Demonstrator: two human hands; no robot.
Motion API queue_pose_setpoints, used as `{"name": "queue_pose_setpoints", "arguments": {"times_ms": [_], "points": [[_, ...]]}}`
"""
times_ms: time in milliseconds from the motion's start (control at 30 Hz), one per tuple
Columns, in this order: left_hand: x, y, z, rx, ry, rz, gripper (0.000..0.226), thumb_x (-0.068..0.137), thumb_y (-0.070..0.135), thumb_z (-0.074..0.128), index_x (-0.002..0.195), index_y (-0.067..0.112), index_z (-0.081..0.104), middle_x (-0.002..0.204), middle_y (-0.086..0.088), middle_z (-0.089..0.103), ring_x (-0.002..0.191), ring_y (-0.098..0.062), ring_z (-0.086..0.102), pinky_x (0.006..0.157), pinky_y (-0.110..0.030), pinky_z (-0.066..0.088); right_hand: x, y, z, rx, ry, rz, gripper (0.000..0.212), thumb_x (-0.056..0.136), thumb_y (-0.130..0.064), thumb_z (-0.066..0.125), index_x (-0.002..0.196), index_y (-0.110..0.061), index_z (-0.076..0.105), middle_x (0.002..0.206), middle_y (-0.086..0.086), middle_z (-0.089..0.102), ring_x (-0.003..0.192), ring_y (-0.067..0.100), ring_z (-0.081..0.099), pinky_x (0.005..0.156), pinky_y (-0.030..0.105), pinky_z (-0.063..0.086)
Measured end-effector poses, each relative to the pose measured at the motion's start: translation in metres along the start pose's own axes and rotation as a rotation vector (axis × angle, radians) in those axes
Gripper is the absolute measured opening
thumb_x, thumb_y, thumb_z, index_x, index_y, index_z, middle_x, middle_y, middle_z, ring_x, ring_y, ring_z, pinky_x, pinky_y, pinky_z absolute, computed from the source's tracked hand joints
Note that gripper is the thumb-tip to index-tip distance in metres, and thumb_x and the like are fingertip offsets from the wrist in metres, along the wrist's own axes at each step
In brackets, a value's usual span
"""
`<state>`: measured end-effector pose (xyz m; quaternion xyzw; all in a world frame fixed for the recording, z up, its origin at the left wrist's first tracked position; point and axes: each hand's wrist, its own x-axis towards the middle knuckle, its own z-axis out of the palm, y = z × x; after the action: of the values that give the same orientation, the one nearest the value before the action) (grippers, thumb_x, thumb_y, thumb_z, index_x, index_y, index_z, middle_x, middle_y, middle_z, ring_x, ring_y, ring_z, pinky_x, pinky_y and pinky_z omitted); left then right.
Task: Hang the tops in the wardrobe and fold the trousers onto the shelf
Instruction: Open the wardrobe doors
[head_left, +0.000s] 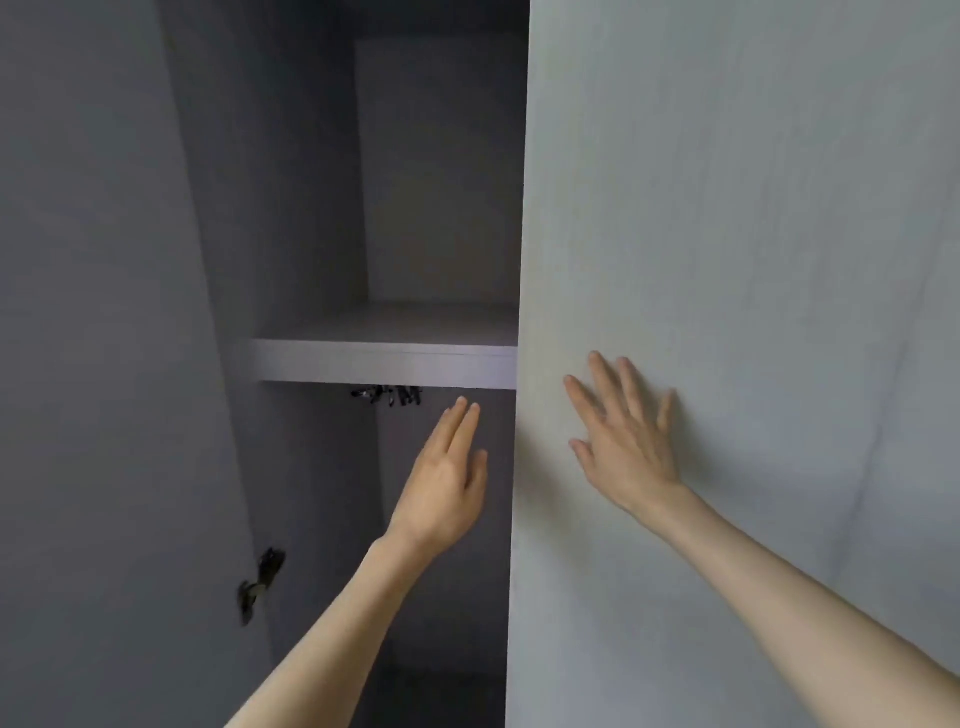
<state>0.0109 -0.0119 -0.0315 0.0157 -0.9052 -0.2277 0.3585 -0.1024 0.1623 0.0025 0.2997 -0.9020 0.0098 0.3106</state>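
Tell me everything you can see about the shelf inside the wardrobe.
The shelf is a flat grey board, laminate by its look, set level across the open wardrobe. Its pale front edge catches light; nothing shows on the visible part of its top. Its right end is hidden behind the closed door. Small dark clips hang just beneath it. Neither hand touches it.

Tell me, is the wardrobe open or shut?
Half open. The left door is swung wide, showing the shelf inside. The right door covers its side, with the right hand flat on it.

The wardrobe door (727, 260) looks like matt, smooth pale laminate; the shelf (384, 361) is matt grey board; the hinge (260, 582) is dark metal.
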Motion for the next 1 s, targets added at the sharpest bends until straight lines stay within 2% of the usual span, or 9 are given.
{"name": "queue_pose_setpoints", "arguments": {"times_ms": [133, 233, 333, 400, 467, 533, 700, 800, 1000], "points": [[0.039, -0.003, 0.025, -0.362, -0.062, -0.105, 0.054, 0.102, 0.020, 0.034, 0.151, 0.018, 0.011, 0.157, 0.008, 0.010, 0.140, 0.003, 0.007, 0.112, -0.013, 0.007, 0.005, 0.003, 0.023, -0.100, -0.027, 0.029, 0.096, 0.090, -0.049, 0.050, 0.141, -0.026, -0.028, 0.145, 0.004, -0.042, 0.137, 0.035, -0.033, 0.106, 0.070, 0.001], [0.064, 0.001, 0.031, -0.628, -0.020, -0.150, 0.049, 0.100, 0.008, 0.032, 0.147, 0.020, 0.027, 0.152, 0.004, 0.030, 0.139, -0.006, 0.027, 0.116, -0.030, 0.023, 0.008, -0.002, 0.025, -0.129, 0.006, 0.056, 0.101, 0.077, -0.047, 0.069, 0.149, -0.022, 0.003, 0.157, 0.011, -0.007, 0.143, 0.040, -0.004, 0.102, 0.073, 0.013], [0.078, 0.011, 0.024, -0.780, -0.040, -0.134, 0.051, 0.096, 0.002, 0.030, 0.133, 0.031, 0.049, 0.134, 0.006, 0.048, 0.124, -0.011, 0.048, 0.107, -0.030, 0.039, 0.003, 0.001, 0.023, -0.140, 0.012, 0.033, 0.096, 0.068, -0.044, 0.078, 0.147, -0.018, 0.030, 0.155, 0.013, 0.019, 0.141, 0.041, 0.018, 0.099, 0.072, 0.023], [0.082, 0.014, 0.018, -0.845, -0.104, -0.120, 0.056, 0.091, -0.001, 0.028, 0.124, 0.035, 0.057, 0.128, 0.002, 0.051, 0.119, -0.016, 0.052, 0.101, -0.031, 0.045, -0.002, 0.004, 0.023, -0.122, 0.008, 0.006, 0.091, 0.075, -0.042, 0.072, 0.149, -0.022, 0.023, 0.157, 0.008, 0.004, 0.144, 0.037, 0.003, 0.104, 0.069, 0.019], [0.083, 0.014, 0.010, -0.922, -0.147, -0.144, 0.058, 0.088, -0.006, 0.026, 0.126, 0.024, 0.058, 0.129, -0.006, 0.054, 0.116, -0.023, 0.055, 0.098, -0.036, 0.047, -0.006, 0.008, 0.023, -0.042, -0.018, -0.007, 0.083, 0.087, -0.041, 0.059, 0.151, -0.028, 0.009, 0.152, 0.000, -0.024, 0.140, 0.028, -0.024, 0.111, 0.064, 0.012], [0.076, 0.017, 0.003, -0.978, -0.183, -0.150, 0.057, 0.086, -0.009, 0.025, 0.127, 0.014, 0.057, 0.125, -0.009, 0.059, 0.113, -0.025, 0.058, 0.095, -0.036, 0.050, -0.017, 0.007, 0.015, 0.060, -0.035, 0.005, 0.075, 0.092, -0.039, 0.050, 0.151, -0.030, 0.005, 0.146, -0.006, -0.034, 0.135, 0.021, -0.035, 0.115, 0.057, 0.007], [0.040, 0.028, -0.012, -1.051, -0.203, -0.142, 0.061, 0.082, -0.013, 0.024, 0.123, 0.015, 0.060, 0.120, -0.007, 0.064, 0.105, -0.022, 0.064, 0.088, -0.034, 0.052, -0.054, 0.001, -0.010, 0.278, -0.012, -0.004, 0.068, 0.096, -0.034, 0.049, 0.151, -0.026, 0.011, 0.149, -0.008, -0.028, 0.142, 0.017, -0.024, 0.119, 0.036, 0.007], [0.021, 0.043, -0.023, -1.042, -0.235, -0.126, 0.064, 0.079, -0.015, 0.023, 0.125, 0.013, 0.059, 0.123, -0.009, 0.062, 0.105, -0.025, 0.064, 0.091, -0.039, 0.051, -0.077, 0.004, -0.033, 0.350, -0.042, 0.026, 0.065, 0.096, -0.033, 0.049, 0.151, -0.027, 0.015, 0.152, -0.010, -0.023, 0.146, 0.014, -0.012, 0.118, 0.040, 0.007], [-0.031, 0.092, -0.042, -1.052, -0.287, -0.130, 0.060, 0.074, 0.000, 0.031, 0.125, 0.015, 0.059, 0.123, -0.005, 0.062, 0.105, -0.025, 0.064, 0.093, -0.039, 0.050, -0.147, 0.007, -0.088, 0.645, -0.073, 0.080, 0.051, 0.098, -0.009, 0.041, 0.147, -0.021, 0.030, 0.157, -0.008, 0.016, 0.143, 0.002, 0.013, 0.119, 0.038, 0.006]]}}
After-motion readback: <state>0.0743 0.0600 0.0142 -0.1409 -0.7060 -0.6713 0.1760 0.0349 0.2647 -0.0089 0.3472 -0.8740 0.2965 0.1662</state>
